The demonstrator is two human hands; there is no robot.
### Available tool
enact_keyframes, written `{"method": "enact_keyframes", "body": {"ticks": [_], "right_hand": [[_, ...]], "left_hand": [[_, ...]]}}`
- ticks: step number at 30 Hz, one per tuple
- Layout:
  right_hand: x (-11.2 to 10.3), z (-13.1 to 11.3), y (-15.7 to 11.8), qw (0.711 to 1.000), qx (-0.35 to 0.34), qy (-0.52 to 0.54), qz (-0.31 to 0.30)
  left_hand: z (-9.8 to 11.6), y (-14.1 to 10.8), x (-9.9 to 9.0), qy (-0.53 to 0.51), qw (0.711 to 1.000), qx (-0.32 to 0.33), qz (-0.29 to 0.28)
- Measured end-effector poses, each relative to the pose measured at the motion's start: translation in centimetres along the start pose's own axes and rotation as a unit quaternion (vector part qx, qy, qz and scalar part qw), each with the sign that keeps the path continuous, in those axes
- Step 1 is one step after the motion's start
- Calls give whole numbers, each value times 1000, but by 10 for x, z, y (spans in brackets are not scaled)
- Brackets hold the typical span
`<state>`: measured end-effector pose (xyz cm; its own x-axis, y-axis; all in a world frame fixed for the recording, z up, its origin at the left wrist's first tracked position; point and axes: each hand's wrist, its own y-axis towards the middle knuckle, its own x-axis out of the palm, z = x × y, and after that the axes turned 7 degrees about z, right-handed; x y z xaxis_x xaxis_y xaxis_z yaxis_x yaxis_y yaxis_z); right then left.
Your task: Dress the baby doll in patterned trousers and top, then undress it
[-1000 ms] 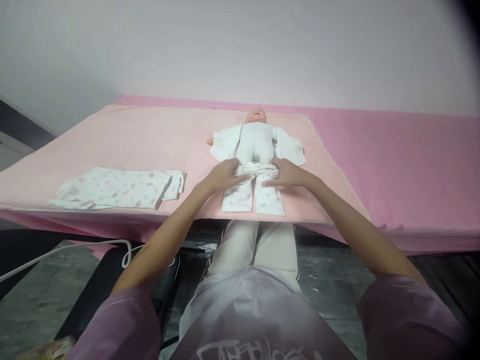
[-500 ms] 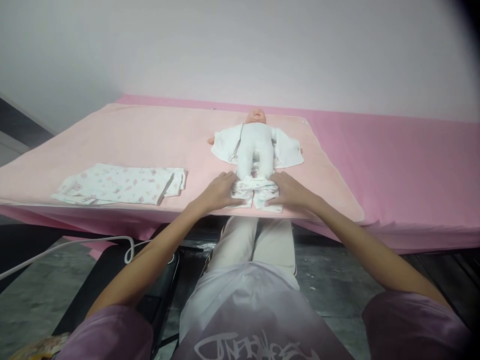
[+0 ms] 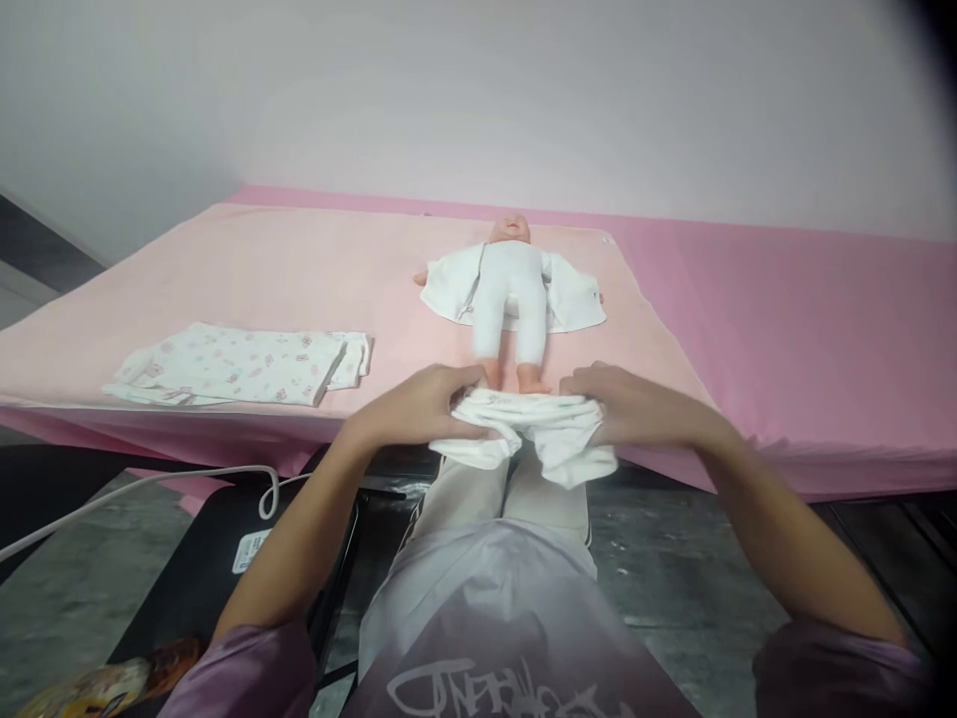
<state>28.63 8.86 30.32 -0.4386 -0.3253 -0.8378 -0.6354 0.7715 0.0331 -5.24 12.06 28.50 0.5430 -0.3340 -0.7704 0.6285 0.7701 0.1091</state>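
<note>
A baby doll [image 3: 510, 289] lies on its back on the pink-covered table, head toward the wall, its bare feet toward me. An unfastened white top [image 3: 575, 297] is spread out around its arms. Just past the feet, at the table's front edge, my left hand [image 3: 434, 404] and my right hand [image 3: 624, 404] grip a pair of small white baby pants [image 3: 572, 439] by the waistband, one hand at each side. The pants' legs hang bunched below, slightly blurred, clear of the doll's feet.
A folded white patterned baby garment [image 3: 246, 364] lies on the peach mat [image 3: 359, 269] to the left. A dark pink sheet [image 3: 807, 339] covers the table's right part. Below, a white cable [image 3: 150, 489] runs over a black stool [image 3: 201, 558] at my left.
Both hands have pulled the pants off the doll's lower legs toward me. The doll's feet now show, and my hands are farther apart.
</note>
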Motion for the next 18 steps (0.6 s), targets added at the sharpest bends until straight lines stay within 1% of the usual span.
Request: {"method": "enact_keyframes", "body": {"ticks": [1,2,3,5,7,8,9,11,12,13,14,15,18], "right_hand": [[-20,-6,0,1000,10,7,-8],[-41,-11,1,1000,15,7,-9],[-62,-16,4,1000,18,-3,-1],[-103,-23,11,999,17,-38,34],[-140,-30,20,993,17,-75,91],[-156,-34,24,986,21,-96,135],[-170,-38,28,973,29,-121,194],[-191,-47,32,931,36,-178,315],[-198,-50,34,907,30,-208,365],[-204,-53,35,887,18,-234,398],[-208,-55,35,874,4,-255,413],[-210,-56,36,868,-6,-272,415],[-213,-49,38,875,8,-298,381]], "left_hand": [[9,6,-12,-11,1000,5,-3],[18,14,-26,-16,1000,17,6],[27,23,-40,-15,999,34,24],[45,43,-70,0,995,73,72],[64,64,-100,26,986,107,125],[73,73,-114,51,979,124,152],[82,82,-127,85,970,142,181],[98,96,-148,164,945,172,227],[104,102,-157,200,932,182,243],[110,106,-164,233,921,184,251],[115,109,-170,262,913,180,256],[119,112,-175,290,906,170,256],[128,118,-183,343,899,140,236]]}}
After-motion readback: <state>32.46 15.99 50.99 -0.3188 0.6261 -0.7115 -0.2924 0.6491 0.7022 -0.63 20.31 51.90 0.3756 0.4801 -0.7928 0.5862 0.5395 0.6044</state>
